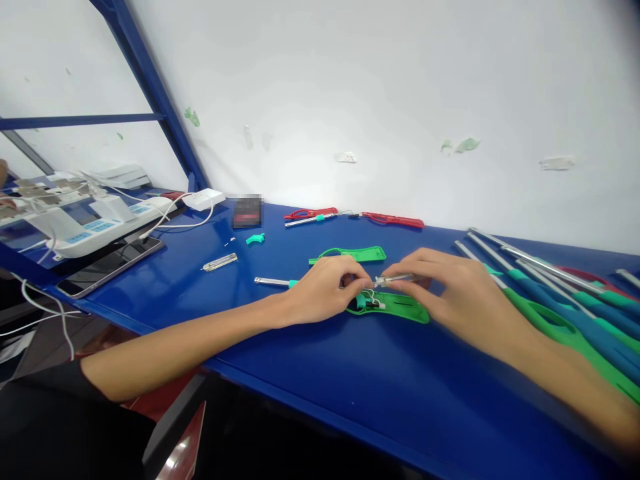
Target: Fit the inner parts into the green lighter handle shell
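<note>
Delicately, a slim part [395, 278] is pinched by the right hand [453, 283] above a green casing half [407, 309]; the left hand's [323, 290] narrow grip is partly hidden. Thin wires [371, 294] beneath could be torn loose by tugging.

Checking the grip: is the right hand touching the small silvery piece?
Touching: the head view shows the right hand pinching the small silvery piece between thumb and fingers.
</note>
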`<state>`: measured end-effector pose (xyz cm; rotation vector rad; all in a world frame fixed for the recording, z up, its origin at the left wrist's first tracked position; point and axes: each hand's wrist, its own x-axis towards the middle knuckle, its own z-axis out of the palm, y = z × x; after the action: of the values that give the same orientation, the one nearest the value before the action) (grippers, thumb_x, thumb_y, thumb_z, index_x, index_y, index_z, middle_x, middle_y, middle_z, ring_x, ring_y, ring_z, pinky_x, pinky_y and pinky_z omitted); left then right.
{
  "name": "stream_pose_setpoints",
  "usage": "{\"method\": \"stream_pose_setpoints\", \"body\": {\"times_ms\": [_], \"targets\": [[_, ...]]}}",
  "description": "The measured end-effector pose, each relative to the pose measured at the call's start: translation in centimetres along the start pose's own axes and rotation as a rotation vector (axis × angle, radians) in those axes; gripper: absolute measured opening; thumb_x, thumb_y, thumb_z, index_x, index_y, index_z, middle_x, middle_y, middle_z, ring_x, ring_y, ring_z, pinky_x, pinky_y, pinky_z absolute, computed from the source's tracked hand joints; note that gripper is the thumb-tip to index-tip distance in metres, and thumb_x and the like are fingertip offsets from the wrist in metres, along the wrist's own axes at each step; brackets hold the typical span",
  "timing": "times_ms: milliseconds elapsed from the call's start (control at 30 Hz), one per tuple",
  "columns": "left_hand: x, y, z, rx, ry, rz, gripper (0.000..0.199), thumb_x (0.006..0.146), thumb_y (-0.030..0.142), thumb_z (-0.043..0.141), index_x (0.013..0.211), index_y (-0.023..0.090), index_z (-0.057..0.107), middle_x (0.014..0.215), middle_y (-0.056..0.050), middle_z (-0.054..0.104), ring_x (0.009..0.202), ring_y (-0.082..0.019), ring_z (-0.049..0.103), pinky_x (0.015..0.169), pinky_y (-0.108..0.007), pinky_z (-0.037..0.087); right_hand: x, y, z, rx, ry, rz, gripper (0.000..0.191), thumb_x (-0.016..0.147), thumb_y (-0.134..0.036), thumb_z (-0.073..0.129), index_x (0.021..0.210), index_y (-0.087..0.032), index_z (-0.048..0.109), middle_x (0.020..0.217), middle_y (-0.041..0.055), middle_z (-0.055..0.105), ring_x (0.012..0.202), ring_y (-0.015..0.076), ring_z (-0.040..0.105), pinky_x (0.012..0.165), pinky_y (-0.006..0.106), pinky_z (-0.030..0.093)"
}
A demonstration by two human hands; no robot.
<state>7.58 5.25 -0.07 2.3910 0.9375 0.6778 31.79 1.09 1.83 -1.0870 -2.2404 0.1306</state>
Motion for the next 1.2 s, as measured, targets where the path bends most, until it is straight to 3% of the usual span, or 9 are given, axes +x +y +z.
{"method": "stream_pose_setpoints", "body": {"times_ms": [633, 1200], "targets": [[-0.3, -0.5, 0.3, 0.045, 0.031, 0.040, 0.021, 0.107, 0.035, 0.066, 0.107, 0.015, 0.070, 0.104, -0.005, 0.073, 0.090, -0.018, 0.071, 0.083, -0.036, 0.063, -0.2, 0.3, 0.8, -0.028, 0.009, -0.049, 0.026, 0.109, -0.041, 0.059, 0.109, -0.021, 0.076, 0.096, 0.0023, 0.074, 0.074, 0.0131, 0.066, 0.067, 0.029, 0.055], [-0.2, -0.5, 0.3, 0.040, 0.022, 0.047, 0.020, 0.107, 0.034, 0.066, 0.106, 0.014, 0.071, 0.103, -0.005, 0.073, 0.090, -0.017, 0.071, 0.083, -0.036, 0.063, -0.3, 0.4, 1.0, -0.044, 0.000, -0.052, 0.020, 0.109, -0.036, 0.061, 0.109, -0.021, 0.075, 0.099, 0.0021, 0.074, 0.074, 0.0122, 0.066, 0.069, 0.029, 0.059]]}}
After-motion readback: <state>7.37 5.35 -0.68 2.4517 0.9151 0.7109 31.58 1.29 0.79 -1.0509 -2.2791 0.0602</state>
